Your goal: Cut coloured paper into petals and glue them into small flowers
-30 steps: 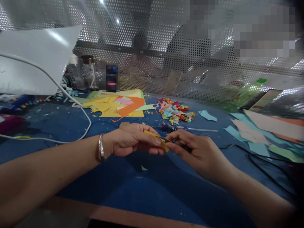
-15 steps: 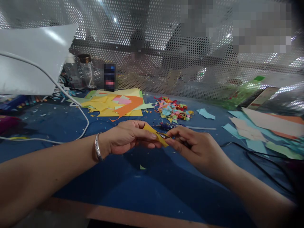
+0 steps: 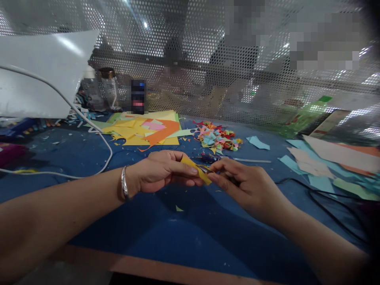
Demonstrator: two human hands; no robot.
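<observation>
Between the thumb and fingers of my left hand (image 3: 166, 170) is a piece of yellow paper (image 3: 204, 178), held above the blue tabletop. My right hand (image 3: 243, 178) is closed round small scissors (image 3: 204, 169); their metal blades lie against the yellow paper, while the handles are mostly hidden by my fingers. Just behind the hands rests a dark blue tool with a pale stick (image 3: 252, 160), probably a glue gun. Below them a small green paper scrap (image 3: 178, 208) lies on the table.
Yellow and orange paper sheets (image 3: 162, 134) lie at the back, beside a heap of small coloured paper pieces (image 3: 218, 136). More cut paper (image 3: 341, 154) and a black cable (image 3: 320, 194) are on the right. A white cable (image 3: 109, 152) loops on the left. A perforated metal screen (image 3: 190, 79) stands behind.
The hands, paper and scissors keep almost the same position. The whole view has shifted very slightly.
</observation>
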